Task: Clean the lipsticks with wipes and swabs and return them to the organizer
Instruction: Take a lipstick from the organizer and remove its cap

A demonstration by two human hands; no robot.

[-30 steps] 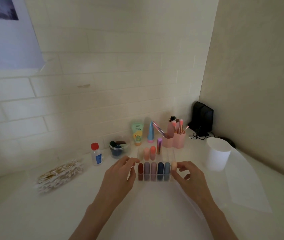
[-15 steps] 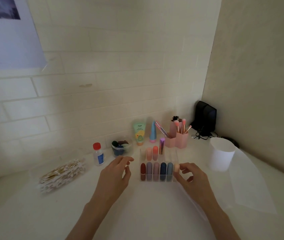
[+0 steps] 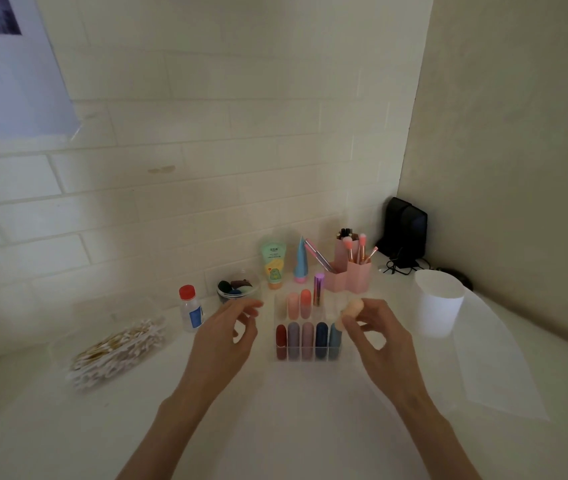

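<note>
while the left hand (image 3: 227, 337) hangs at nine o'clock of the clear organizer (image 3: 306, 355), its fingers loosely bent and holding nothing, the right hand (image 3: 376, 336) pinches a peach lipstick (image 3: 352, 306) between thumb and fingertips at about two o'clock of the organizer's middle. the stick's rounded top stands higher than the front row. its lower end is hidden behind the fingers, so i cannot tell whether it is free of its slot.

the organizer sits on the white bench (image 3: 275, 427) between the two hands. its front row holds five upright sticks side by side, from nine o'clock to three: red (image 3: 280, 336), grey-purple (image 3: 293, 336), dusty pink (image 3: 307, 336), navy (image 3: 320, 336) and teal (image 3: 334, 338), the teal one just beside the right thumb. in the back row stand a pale peach stick (image 3: 292, 304), a coral stick (image 3: 305, 301) and a shiny purple tube (image 3: 317, 289).

a clear box of cotton swabs (image 3: 116, 355) lies well out at nine o'clock, with a red-capped bottle (image 3: 190, 310) at ten. a white cup (image 3: 438, 306) stands at two o'clock, and a thin wipe sheet (image 3: 493, 355) lies flat at three.
</note>
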